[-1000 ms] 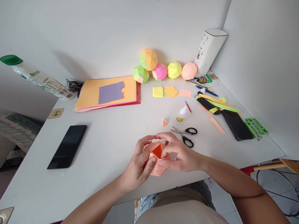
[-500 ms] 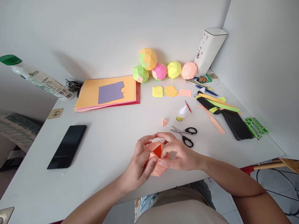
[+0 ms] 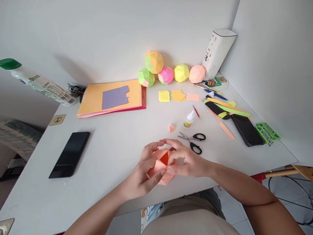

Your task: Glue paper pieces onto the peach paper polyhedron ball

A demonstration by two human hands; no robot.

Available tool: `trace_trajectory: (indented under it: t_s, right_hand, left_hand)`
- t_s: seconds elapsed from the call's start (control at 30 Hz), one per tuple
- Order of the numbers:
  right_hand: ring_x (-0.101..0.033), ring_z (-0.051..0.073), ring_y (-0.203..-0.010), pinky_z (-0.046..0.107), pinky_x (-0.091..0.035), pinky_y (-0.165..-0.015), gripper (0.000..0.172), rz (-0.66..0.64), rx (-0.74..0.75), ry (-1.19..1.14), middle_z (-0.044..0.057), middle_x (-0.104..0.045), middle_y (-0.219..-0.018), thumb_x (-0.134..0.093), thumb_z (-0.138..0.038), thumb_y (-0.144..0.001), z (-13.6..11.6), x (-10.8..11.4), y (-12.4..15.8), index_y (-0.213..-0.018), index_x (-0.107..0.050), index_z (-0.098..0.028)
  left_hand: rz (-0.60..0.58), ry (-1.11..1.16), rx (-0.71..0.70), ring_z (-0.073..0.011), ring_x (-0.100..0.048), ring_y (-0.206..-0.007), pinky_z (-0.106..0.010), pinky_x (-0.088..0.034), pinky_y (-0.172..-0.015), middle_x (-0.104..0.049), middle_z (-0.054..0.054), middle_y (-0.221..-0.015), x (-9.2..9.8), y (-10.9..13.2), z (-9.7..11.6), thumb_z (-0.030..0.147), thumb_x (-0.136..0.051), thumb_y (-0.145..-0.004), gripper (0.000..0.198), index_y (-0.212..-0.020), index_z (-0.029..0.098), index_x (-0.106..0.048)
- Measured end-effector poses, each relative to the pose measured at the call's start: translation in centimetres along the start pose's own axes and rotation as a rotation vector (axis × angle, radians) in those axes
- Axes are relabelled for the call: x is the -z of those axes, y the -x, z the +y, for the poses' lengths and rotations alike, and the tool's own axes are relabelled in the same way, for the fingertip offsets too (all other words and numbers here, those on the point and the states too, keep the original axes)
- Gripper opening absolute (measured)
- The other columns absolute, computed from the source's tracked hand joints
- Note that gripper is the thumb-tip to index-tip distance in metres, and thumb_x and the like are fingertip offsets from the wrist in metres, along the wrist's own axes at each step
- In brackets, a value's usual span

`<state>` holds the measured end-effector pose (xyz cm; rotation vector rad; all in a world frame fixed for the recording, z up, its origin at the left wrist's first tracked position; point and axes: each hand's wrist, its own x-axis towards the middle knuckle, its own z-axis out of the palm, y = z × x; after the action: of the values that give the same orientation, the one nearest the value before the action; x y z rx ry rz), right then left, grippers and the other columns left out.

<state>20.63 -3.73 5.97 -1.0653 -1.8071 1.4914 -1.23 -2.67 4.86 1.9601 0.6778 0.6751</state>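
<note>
Between my hands is a peach-coloured faceted paper ball (image 3: 160, 165) with a triangular opening in its top that shows an orange inside. My left hand (image 3: 148, 171) is closed around its left side, the thumb lying along the front. With thumb and index finger, my right hand (image 3: 184, 160) pinches the edge of the opening on the right; the fingertip reaches partly inside. Just beyond lie a small peach paper triangle (image 3: 171, 128) and black-handled scissors (image 3: 192, 140). A small white glue bottle (image 3: 189, 119) stands behind them.
Several finished paper balls (image 3: 181, 72) rest against the wall. Paper pieces (image 3: 164, 96) lie before them. Coloured sheets (image 3: 93, 98) are at back left, a black phone (image 3: 70, 154) at left. Paper strips (image 3: 227, 130) and another phone (image 3: 247, 130) lie right.
My left thumb and palm have shifted slightly down and left, baring more of the ball's front facet. The right hand keeps its pinch. The whole view has drifted very slightly.
</note>
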Motion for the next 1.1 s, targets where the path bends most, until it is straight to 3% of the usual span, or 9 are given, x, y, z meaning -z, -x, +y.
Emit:
trace_trajectory:
  t_s: [0.13,0.43,0.67,0.9,1.0,1.1]
  right_hand:
    - [-0.023,0.028,-0.146,0.052,-0.029,-0.114,0.017,-0.007,-0.015,-0.012,0.007,-0.039,-0.150,-0.070,-0.031,-0.083,-0.3,0.0,0.0,-0.072,-0.067,-0.020]
    - [-0.021,0.028,-0.147,0.049,-0.030,-0.114,0.015,-0.062,-0.044,-0.054,0.005,-0.035,-0.153,-0.071,-0.035,-0.083,-0.2,0.3,0.0,-0.081,-0.071,-0.021]
    - [-0.019,0.027,-0.148,0.048,-0.026,-0.117,0.020,-0.128,-0.085,-0.126,0.004,-0.033,-0.153,-0.074,-0.041,-0.080,-0.1,0.5,-0.2,-0.083,-0.073,-0.022]
    - [-0.021,0.027,-0.148,0.048,-0.027,-0.117,0.024,-0.186,-0.063,-0.142,0.003,-0.032,-0.154,-0.074,-0.047,-0.079,-0.6,0.6,-0.3,-0.080,-0.074,-0.023]
    - [-0.025,0.028,-0.146,0.048,-0.029,-0.116,0.021,-0.147,-0.041,-0.139,0.003,-0.035,-0.153,-0.076,-0.044,-0.077,-0.2,0.3,-0.3,-0.080,-0.074,-0.023]
    - [-0.034,0.028,-0.141,0.048,-0.034,-0.112,0.020,-0.036,-0.078,-0.237,0.004,-0.038,-0.151,-0.076,-0.043,-0.077,0.2,0.2,-0.3,-0.079,-0.075,-0.023]
  left_hand:
    - [-0.007,0.001,0.024,-0.0318,-0.038,-0.134,-0.053,-0.046,-0.105,-0.041,-0.009,-0.138,0.4,0.2,-0.2,0.029,-0.050,-0.096,0.027,-0.072,0.020,-0.060]
    - [-0.126,0.253,0.088,-0.0361,-0.027,-0.143,-0.055,-0.045,-0.106,-0.036,-0.010,-0.146,0.7,-0.1,-0.2,0.045,-0.063,-0.088,0.023,-0.098,0.026,-0.072]
    - [-0.141,0.323,0.173,-0.0364,-0.045,-0.132,-0.057,-0.052,-0.098,-0.046,-0.011,-0.140,0.7,-0.4,0.4,0.049,-0.063,-0.086,0.027,-0.088,0.025,-0.075]
    - [-0.178,0.306,0.167,-0.0355,-0.048,-0.130,-0.058,-0.051,-0.099,-0.050,-0.011,-0.137,0.6,-0.5,1.3,0.047,-0.063,-0.087,0.028,-0.075,0.023,-0.072]
    - [-0.155,0.286,0.114,-0.0351,-0.045,-0.131,-0.057,-0.050,-0.099,-0.048,-0.012,-0.136,0.3,-0.3,0.9,0.046,-0.060,-0.089,0.025,-0.087,0.024,-0.072]
    - [-0.010,0.266,0.078,-0.0352,-0.037,-0.137,-0.057,-0.045,-0.105,-0.038,-0.011,-0.142,0.0,0.1,-0.4,0.050,-0.068,-0.083,0.035,-0.110,0.028,-0.063]
